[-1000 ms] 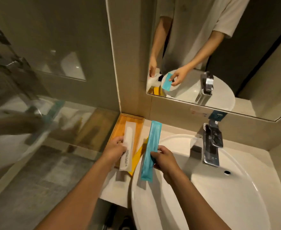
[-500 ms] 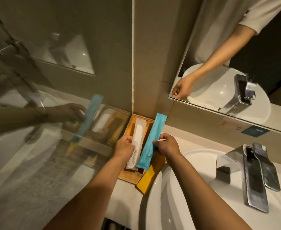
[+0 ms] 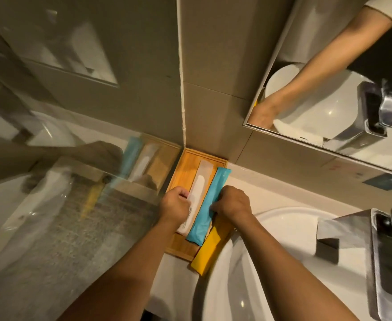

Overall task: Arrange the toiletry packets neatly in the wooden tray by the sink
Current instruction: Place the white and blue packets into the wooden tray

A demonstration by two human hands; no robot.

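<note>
1. The wooden tray (image 3: 185, 162) sits in the corner of the bench (image 3: 271, 193), against the wall and just beside the sink (image 3: 283, 218). The left hand (image 3: 175, 206) has its grip closed on the near part of the white packet (image 3: 198, 188), which lies lengthwise in the tray.
2. The right hand (image 3: 233, 205) pinches the blue packet (image 3: 210, 205) along its right edge. That packet lies beside the white one, touching it, with its far end over the tray's right rim.
3. The yellow packet (image 3: 210, 249) is the likeliest to go wrong. It lies partly under the blue one, and its near end sticks out past the tray's corner over the sink's edge. A nudge from the right wrist could tip it into the basin.
4. The blue packet could end up riding on the rim rather than flat inside, since it sits slanted toward the right. Pressing it down there may make it spring up or slide out.
5. Three long packets side by side look a tight fit. Pushing the blue one leftward may shove the white one askew or make them overlap.
6. The packets look slick, so a loose pinch could let one slip.
</note>
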